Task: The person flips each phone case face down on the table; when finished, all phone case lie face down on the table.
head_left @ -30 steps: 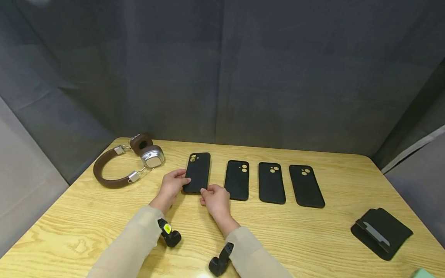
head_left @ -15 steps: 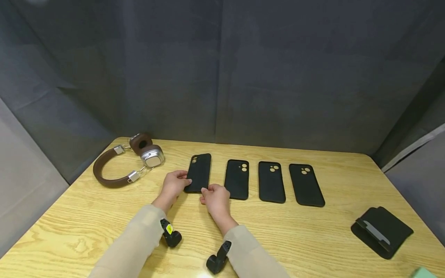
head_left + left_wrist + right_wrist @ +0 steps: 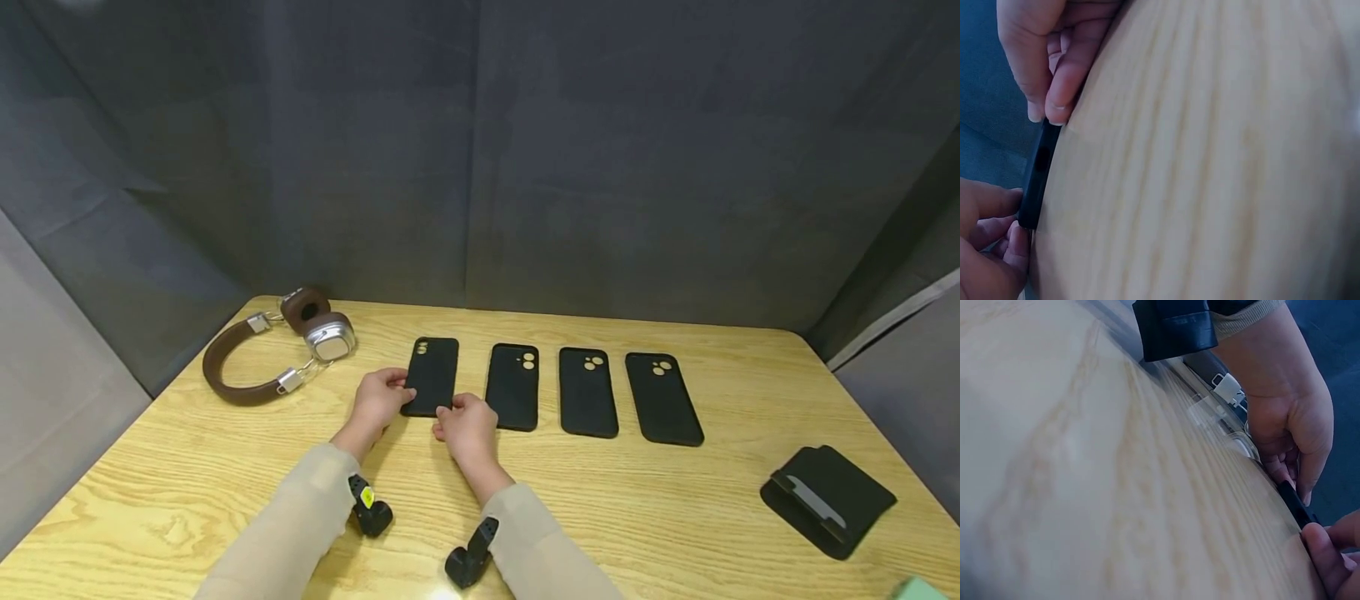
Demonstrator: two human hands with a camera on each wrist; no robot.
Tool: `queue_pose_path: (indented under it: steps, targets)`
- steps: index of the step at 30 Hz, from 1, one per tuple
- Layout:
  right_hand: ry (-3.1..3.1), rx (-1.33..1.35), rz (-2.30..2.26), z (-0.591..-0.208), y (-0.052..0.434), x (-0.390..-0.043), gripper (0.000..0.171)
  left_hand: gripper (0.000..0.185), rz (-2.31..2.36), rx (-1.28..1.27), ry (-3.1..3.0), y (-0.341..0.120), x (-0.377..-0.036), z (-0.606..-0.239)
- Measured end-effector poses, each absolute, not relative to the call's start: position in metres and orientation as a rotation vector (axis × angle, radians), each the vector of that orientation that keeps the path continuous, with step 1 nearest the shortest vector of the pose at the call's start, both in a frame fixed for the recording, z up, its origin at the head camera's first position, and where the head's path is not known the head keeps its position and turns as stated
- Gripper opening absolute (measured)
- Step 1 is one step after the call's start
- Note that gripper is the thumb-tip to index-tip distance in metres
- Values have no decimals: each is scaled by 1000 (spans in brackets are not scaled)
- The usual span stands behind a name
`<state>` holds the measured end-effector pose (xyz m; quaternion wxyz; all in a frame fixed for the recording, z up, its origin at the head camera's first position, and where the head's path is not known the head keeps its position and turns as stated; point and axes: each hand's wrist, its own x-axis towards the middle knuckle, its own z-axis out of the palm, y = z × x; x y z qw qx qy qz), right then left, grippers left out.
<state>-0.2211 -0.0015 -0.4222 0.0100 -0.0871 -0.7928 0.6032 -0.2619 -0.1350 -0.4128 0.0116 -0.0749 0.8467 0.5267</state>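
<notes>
A black phone case [image 3: 431, 377] lies back side up at the left end of a row of black phone cases, wood showing through its camera holes. My left hand [image 3: 380, 402] pinches its left edge near the lower corner, thumb on top. At its lower right corner my right hand [image 3: 468, 427] pinches it between thumb and fingers. The left wrist view shows the black end of the case [image 3: 1037, 172] between both hands, close over the wood. To the right lie a second case [image 3: 512, 387], a third case [image 3: 587, 393] and a fourth one [image 3: 664, 400].
Brown and silver headphones [image 3: 243, 393] rest at the table's back left. A black pouch [image 3: 843, 500] with a grey card-like piece in it lies at the right. A pale green object [image 3: 915, 590] shows at the lower right edge. Dark curtain [image 3: 480, 167] hangs behind the wooden table [image 3: 660, 517].
The held case has tipped down flatter toward the table, its far end lowering, and has shifted slightly right. Both hands keep their pinch and have barely moved.
</notes>
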Motion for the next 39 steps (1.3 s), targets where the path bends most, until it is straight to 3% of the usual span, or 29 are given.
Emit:
queue_pose_path:
  steps: [22, 30, 39]
  targets:
    - [-2340, -202, 1988, -411, 12, -209, 33, 40, 1870, -264, 2581, -130, -256, -407]
    - [-2268, -148, 1937, -396, 42, -205, 32, 44, 2028, -91, 2460, -113, -249, -395]
    - [-2357, -267, 1761, -392, 86, -203, 36, 42, 2011, 13, 2380, -88, -245, -390]
